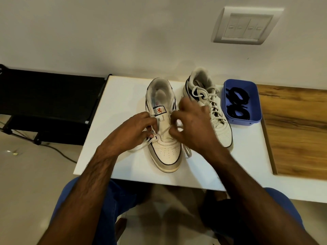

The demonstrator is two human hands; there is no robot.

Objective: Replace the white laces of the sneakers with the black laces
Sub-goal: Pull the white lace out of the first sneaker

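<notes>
Item: near sneaker (163,138), mid-bench, toe toward the person; white lace (163,131) mostly out of its upper eyelets, one strand crossing the tongue near the toe, loose ends trailing off both sides.

Left hand (131,131): fingers curled, pinching the lace at the left lower eyelet.

Right hand (191,128): fingers curled over the right eyelet row (blurred; the pinch itself cannot be made out).

Handling note: best drawn out one crossing at a time, the shoe steadied, so the lace slides rather than snags.

Item: far sneaker (210,106), still fully laced in white.

Item: blue tub (254,96), just beside the far sneaker; contains black laces (238,103), two coiled bundles, untouched.
</notes>
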